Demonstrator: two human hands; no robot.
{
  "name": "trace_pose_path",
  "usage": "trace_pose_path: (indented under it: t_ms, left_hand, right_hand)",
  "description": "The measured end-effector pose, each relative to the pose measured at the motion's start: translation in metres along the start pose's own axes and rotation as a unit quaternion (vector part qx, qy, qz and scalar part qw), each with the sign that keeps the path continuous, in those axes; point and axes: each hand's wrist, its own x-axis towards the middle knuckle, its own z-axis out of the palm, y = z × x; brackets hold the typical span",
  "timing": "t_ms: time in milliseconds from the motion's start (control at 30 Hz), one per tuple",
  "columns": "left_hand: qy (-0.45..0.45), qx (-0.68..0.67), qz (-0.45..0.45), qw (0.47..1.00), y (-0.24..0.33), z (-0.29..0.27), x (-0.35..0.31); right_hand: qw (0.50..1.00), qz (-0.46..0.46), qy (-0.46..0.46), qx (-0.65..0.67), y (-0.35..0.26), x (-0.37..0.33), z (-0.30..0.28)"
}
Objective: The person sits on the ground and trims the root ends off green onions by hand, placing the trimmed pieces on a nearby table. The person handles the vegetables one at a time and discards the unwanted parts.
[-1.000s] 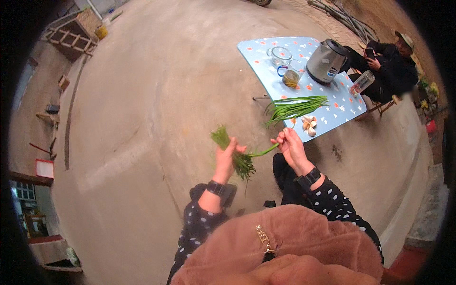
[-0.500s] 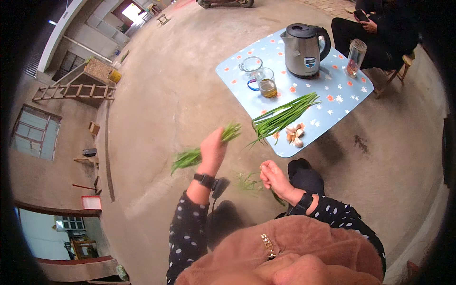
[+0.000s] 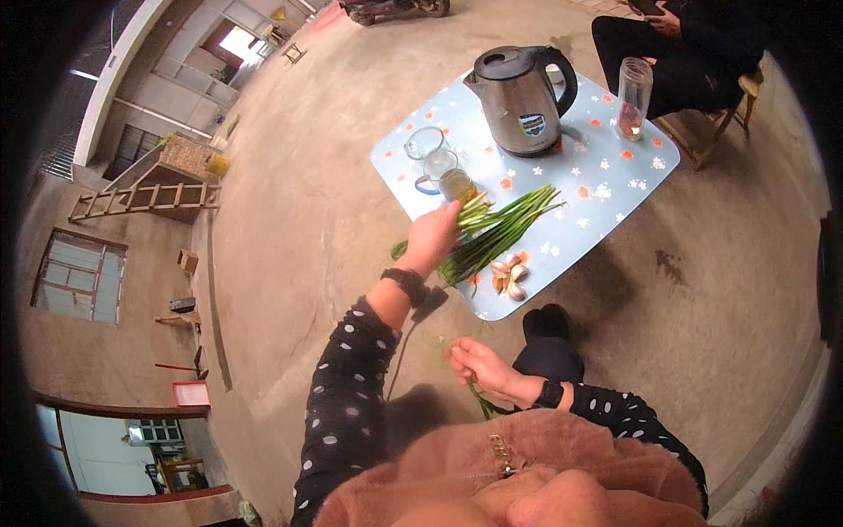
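My left hand (image 3: 430,237) is closed round a small bunch of chives (image 3: 474,216), over the near left edge of the low table (image 3: 571,241). Beside that hand, a larger pile of chives (image 3: 509,230) lies on the blue flowered tabletop. My right hand (image 3: 486,369) is lower, in front of my body, pinching thin green chive leaves (image 3: 487,406); a blur of wispy bits hangs at its fingertips. Several garlic cloves (image 3: 509,277) lie by the pile. Just beyond my left hand stands a glass mug (image 3: 455,184) with yellowish liquid.
A steel kettle (image 3: 522,114), a clear glass (image 3: 425,143) and a tall glass jar (image 3: 632,101) stand farther back on the table. Behind it a person in black (image 3: 702,57) sits on a wooden stool (image 3: 742,105). Against the left wall leans a wooden ladder (image 3: 145,200).
My left hand has moved forward and right with its bunch, from over the floor to the table's edge beside the pile. My right hand keeps its pinch, shifted slightly left and lower.
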Motion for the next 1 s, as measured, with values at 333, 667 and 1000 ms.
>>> trace_pose_path:
  t_ms: [333,667,1000]
  left_hand:
    - [0.004,0.023,0.027,0.999,0.007,0.021,0.033]
    - [0.091,0.098,0.079,0.988,0.013,0.053,0.056]
    - [0.047,0.129,0.069,0.988,0.035,0.043,0.069]
  right_hand:
    - [0.996,0.034,-0.029,0.075,-0.011,-0.008,-0.001]
    - [0.996,0.042,-0.03,0.076,-0.011,-0.007,-0.005]
    - [0.995,0.057,-0.017,0.084,-0.022,-0.012,-0.006]
